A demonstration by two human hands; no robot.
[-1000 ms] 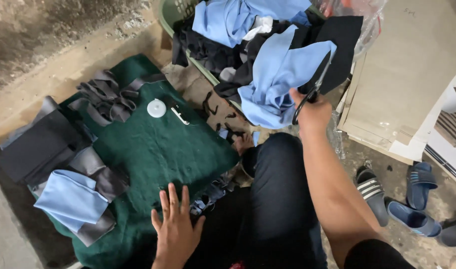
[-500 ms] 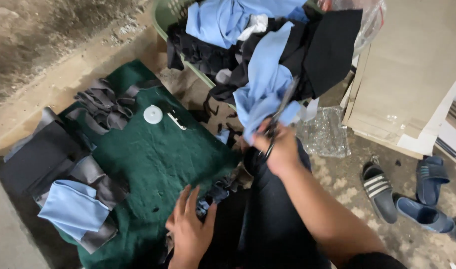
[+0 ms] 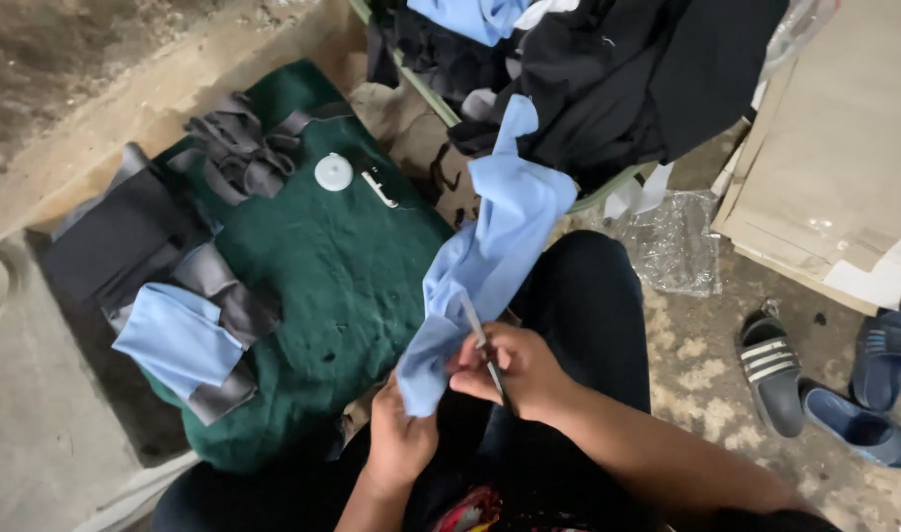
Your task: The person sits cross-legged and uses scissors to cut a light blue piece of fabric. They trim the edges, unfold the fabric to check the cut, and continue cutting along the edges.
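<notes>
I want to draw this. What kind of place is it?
Probably a small home garment workshop on a bare concrete floor. A green basket overflows with black and blue cloth, flat cardboard sheets lean nearby, and both hands work a light blue fabric piece with a thin metal tool.

The light blue garment [image 3: 490,256] runs up under the heap of dark clothes [image 3: 618,79], its far end hidden; the right hand [image 3: 514,369] covers most of a thin metal tool [image 3: 473,325], kind unclear; the left hand [image 3: 399,443] grips the garment's lower edge, fingertips hidden; the top edge crops the heap; the right edge crops a blue sandal [image 3: 889,345].
</notes>
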